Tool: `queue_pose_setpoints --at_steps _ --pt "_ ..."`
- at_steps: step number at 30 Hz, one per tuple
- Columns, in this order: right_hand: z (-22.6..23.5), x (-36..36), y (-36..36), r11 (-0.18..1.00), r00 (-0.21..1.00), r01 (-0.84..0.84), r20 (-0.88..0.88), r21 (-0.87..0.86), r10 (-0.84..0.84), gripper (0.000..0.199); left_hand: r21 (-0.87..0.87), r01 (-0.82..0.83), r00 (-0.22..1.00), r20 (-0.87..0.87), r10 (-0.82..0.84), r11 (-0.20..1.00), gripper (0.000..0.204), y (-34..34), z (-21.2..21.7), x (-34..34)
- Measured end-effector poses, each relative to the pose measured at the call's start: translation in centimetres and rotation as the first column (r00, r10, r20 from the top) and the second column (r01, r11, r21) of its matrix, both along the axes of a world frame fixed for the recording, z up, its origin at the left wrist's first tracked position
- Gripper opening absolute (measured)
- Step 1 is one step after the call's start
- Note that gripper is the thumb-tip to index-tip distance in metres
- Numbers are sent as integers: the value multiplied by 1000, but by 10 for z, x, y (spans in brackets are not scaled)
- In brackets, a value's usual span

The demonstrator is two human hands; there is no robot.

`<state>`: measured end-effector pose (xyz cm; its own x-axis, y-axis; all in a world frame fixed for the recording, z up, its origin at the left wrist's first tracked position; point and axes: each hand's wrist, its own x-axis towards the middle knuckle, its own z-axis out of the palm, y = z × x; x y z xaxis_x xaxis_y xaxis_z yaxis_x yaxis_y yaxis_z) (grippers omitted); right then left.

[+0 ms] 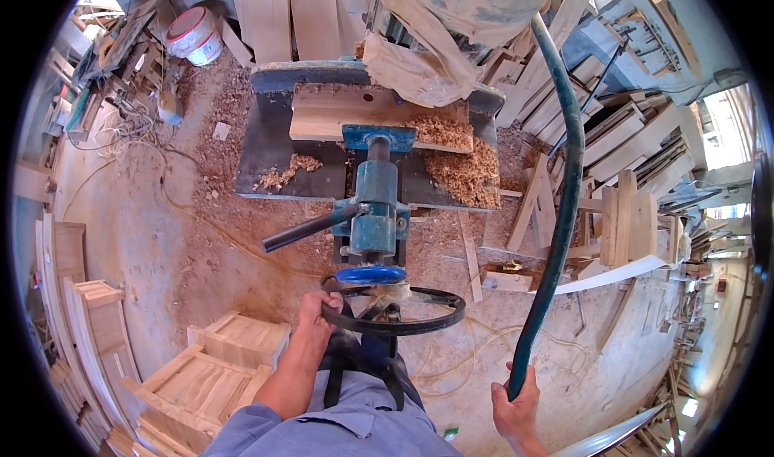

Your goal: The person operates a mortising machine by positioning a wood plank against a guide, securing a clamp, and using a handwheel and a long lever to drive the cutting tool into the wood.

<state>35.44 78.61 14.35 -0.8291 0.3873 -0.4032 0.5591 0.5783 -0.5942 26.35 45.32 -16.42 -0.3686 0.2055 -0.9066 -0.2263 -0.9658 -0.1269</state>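
Handwheel: black ring (395, 310), lying just ahead of the body, nearly flat, its hub on the blue machine column.
Left hand: (318, 308) clenched over the wheel's left rim, forearm coming up from the lower edge.
Right hand: (513, 405) closed around the lower end of the dark green hose (564, 175), low and to the right, well apart from the wheel.
Nearer hand: left, already on the rim; right busy with the hose.
Hose axis: long curve rising from the right hand up and over toward the dust bag (435, 30) at the top of the machine.
Machine: blue column (376, 207) straight ahead of the wheel, with a black lever (306, 230) sticking out to the left.
Surface: dark steel machine table (266, 151) beyond the column, carrying a pale plank (322, 118) and heaps of wood shavings (463, 175).
Floor: dusty concrete strewn with shavings (218, 215); a thin cord running across it.
Room: wooden crates (210, 368) to the lower left, stacked timber frames (629, 135) to the right, a white bucket (195, 36) at the upper left.
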Motion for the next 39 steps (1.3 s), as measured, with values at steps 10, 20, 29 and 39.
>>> queue_pose_setpoints --at_steps 10,20,29,39 --pt "-34 -2 0 999 1000 9 -14 -53 -10 36 -37 -35 997 67 37 999 45 3 5 -2" --pt "-54 -8 -3 1000 998 -27 -63 6 28 32 -80 -33 998 54 37 996 52 9 20 -4" --pt "-104 -16 -1 996 992 -66 -105 66 73 32 -105 15 1000 26 -12 994 40 11 16 -5" --pt "-146 -22 -2 985 965 -139 -209 103 158 30 -125 52 997 -50 -59 991 15 6 9 5"
